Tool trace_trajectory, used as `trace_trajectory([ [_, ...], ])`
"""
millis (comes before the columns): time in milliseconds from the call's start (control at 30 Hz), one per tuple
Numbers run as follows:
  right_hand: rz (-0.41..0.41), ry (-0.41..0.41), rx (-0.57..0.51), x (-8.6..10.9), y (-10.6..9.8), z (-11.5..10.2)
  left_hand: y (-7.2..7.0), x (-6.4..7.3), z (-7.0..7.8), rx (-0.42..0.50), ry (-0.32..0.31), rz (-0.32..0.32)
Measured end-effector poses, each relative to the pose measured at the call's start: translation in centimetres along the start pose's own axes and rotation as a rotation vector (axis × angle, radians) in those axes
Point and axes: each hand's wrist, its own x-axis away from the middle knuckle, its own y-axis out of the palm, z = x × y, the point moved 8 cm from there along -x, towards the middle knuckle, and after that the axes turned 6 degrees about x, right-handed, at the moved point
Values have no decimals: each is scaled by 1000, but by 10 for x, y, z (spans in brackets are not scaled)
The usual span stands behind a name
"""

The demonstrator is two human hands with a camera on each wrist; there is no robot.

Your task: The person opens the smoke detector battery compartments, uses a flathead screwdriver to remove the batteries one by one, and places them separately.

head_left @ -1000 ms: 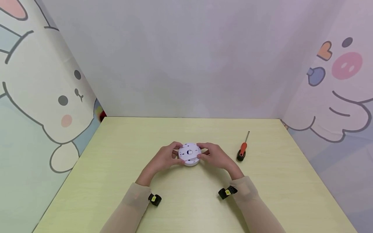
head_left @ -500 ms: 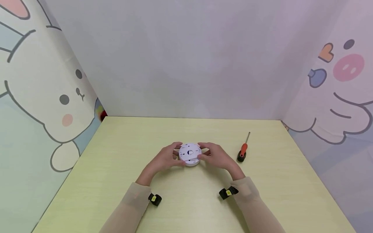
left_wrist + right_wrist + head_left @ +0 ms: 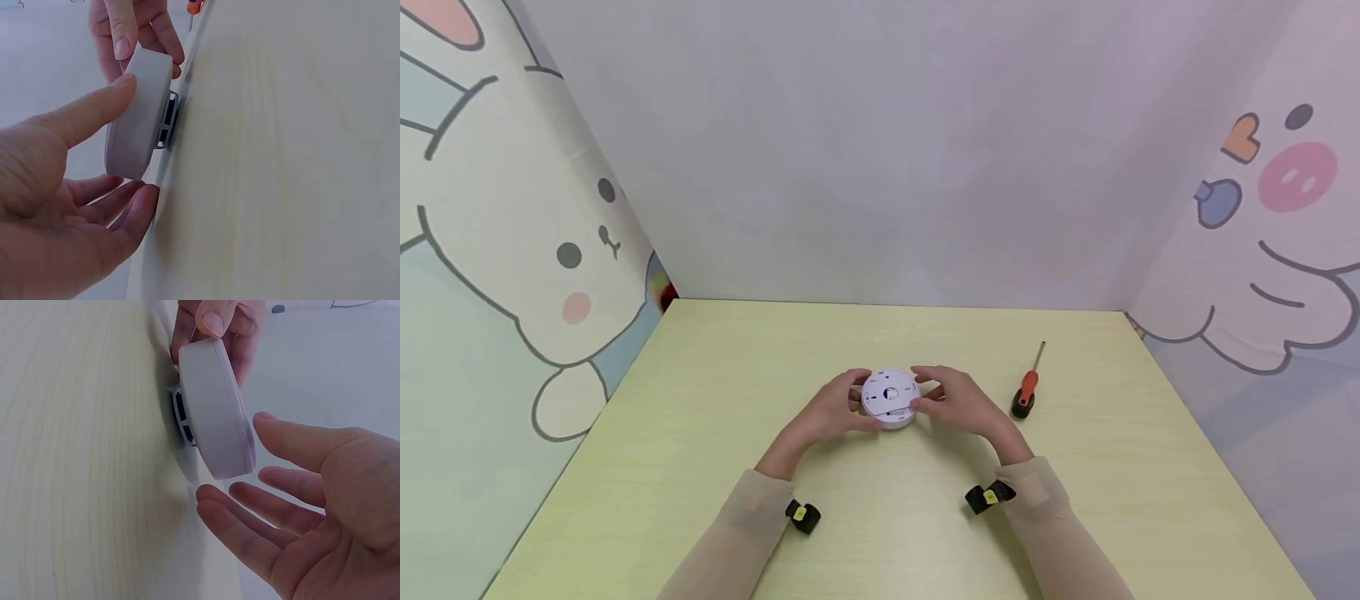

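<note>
A white round smoke detector (image 3: 891, 398) lies face down at the middle of the table, its flat mounting side with slots and printing turned up. Its dark-slotted vent (image 3: 167, 122) points down close over the tabletop. From the left, my left hand (image 3: 835, 406) holds the detector's side wall, thumb near me and fingers round the far side. My right hand (image 3: 312, 494) is beside the opposite edge with its fingers spread, and in the right wrist view a gap shows between them and the detector. Its thumb (image 3: 294, 434) points toward the upper face.
An orange and black screwdriver (image 3: 1026, 392) lies to the right of my right hand, tip pointing away. The pale wooden table (image 3: 760, 342) ends at a plain back curtain (image 3: 880, 167), with cartoon-printed curtains at both sides. Each wrist carries a small black camera (image 3: 805, 517).
My right fingers have come slightly off the detector's rim. The left thumb has slid a little lower along its near edge. The detector stays in nearly the same place.
</note>
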Motion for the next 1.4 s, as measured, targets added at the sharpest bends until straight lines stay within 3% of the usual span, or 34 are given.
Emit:
trace_trajectory([
  [500,25,-64,14,4,-6,-6,6,-3,-5,58,0,-20],
  [700,35,-152,127,-1,-11,-22,3,-2,-7,38,-8,-3],
  [933,-87,-201,311,-16,-11,-40,3,-3,-9,69,9,-21],
  [1200,-234,-245,427,-33,-6,-56,3,-2,-7,83,28,-30],
  [1400,-320,-230,513,-41,3,-63,3,1,-5,83,22,-28],
])
